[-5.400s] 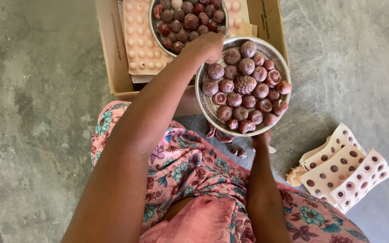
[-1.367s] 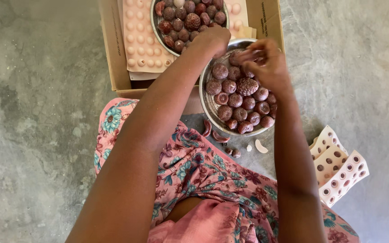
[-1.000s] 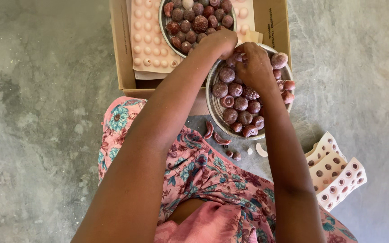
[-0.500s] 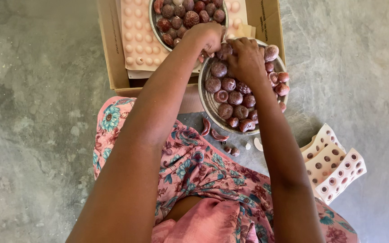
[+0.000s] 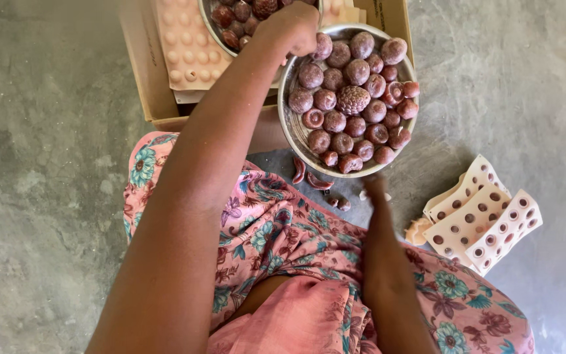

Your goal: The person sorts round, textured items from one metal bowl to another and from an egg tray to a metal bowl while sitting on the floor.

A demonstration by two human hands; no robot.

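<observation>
Many round purple-brown balls (image 5: pixel 352 98) in steel bowl (image 5: pixel 287 118), left hand (image 5: pixel 293 27) closed on rim.

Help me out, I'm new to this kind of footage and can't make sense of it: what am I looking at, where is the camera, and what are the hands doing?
The picture comes from a camera worn on a person's head, looking straight down, so you see their own arms and a flowered pink lap. There is no machine, only two bare hands. The left hand reaches forward, closed at the rim of a metal bowl heaped with round reddish-brown pieces; what it grips is hidden. The right hand is low under that bowl, blurred, so I cannot tell if it holds anything. Behind is a cardboard box with a pale dimpled tray and a second bowl of pieces. White moulds with holes lie on the grey floor.
</observation>
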